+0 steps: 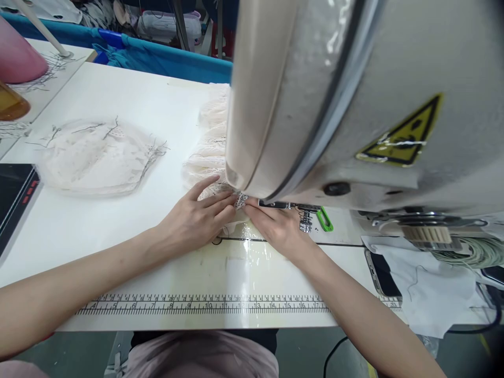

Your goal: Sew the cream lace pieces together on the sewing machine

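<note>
White lace fabric (210,152), gathered in ruffles, runs along the left side of the sewing machine head (275,105) and passes under it. My left hand (200,215) lies palm down on the near end of this fabric, fingers stretched out, with one finger spread away from the others. Close by on the right, my right hand (279,226) has its fingertips drawn together at the fabric's edge beside the presser area. Part of that hand is hidden behind the machine head and its metal fittings. The needle is out of sight.
A sheer white piece with dark loose threads (98,155) lies on the left. A black panel (16,199) sits at the left edge. A ruler strip (208,304) lines the table front. At right are a phone (381,273), white cloth (429,289) and green clip (325,219).
</note>
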The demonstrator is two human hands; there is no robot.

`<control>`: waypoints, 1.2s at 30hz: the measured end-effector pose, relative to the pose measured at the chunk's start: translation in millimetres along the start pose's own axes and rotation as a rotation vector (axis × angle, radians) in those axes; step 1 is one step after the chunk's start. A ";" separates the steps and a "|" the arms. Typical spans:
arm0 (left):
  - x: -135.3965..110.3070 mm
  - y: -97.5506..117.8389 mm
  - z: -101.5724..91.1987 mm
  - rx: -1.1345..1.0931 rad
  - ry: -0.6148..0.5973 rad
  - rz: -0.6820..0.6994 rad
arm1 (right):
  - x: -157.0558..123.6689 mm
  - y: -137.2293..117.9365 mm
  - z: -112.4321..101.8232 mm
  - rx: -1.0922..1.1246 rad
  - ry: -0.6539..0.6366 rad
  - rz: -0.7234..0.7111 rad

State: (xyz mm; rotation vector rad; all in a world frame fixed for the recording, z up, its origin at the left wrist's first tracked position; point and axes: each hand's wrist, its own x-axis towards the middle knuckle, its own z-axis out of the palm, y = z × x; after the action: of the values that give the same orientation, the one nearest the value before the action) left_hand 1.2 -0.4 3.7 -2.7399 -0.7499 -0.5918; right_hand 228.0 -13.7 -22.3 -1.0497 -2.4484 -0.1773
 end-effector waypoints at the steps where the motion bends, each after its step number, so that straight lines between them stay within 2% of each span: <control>1: -0.2 -0.1 0.3 0.007 0.003 -0.003 | 0.1 -0.2 -0.1 0.001 -0.006 -0.001; 8: -3.2 -1.6 -1.4 0.047 0.073 -0.030 | 5.8 -7.6 -3.7 0.009 0.011 -0.003; 10: -4.1 -3.3 -3.1 0.054 0.114 -0.001 | 6.4 -10.5 -5.1 0.023 0.003 0.001; 13: -4.7 -5.3 -4.9 0.061 0.149 0.097 | 6.1 -13.0 -8.5 0.078 -0.014 -0.068; 21: -4.4 -2.7 -7.8 0.073 0.168 0.183 | 10.5 -16.5 -16.2 0.186 0.124 -0.205; 29: -6.7 -4.5 -11.9 0.051 0.180 0.300 | 4.7 -10.7 -16.6 0.229 0.187 -0.237; 36: -7.9 -2.2 -12.3 0.019 0.172 0.306 | 8.5 -14.5 -16.2 0.252 0.126 -0.217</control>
State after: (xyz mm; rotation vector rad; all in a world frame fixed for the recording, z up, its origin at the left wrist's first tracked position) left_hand -10.1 -6.0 11.4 -2.6676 -0.2878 -0.7316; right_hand 218.5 -23.1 -3.1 -0.6457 -2.3896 -0.0025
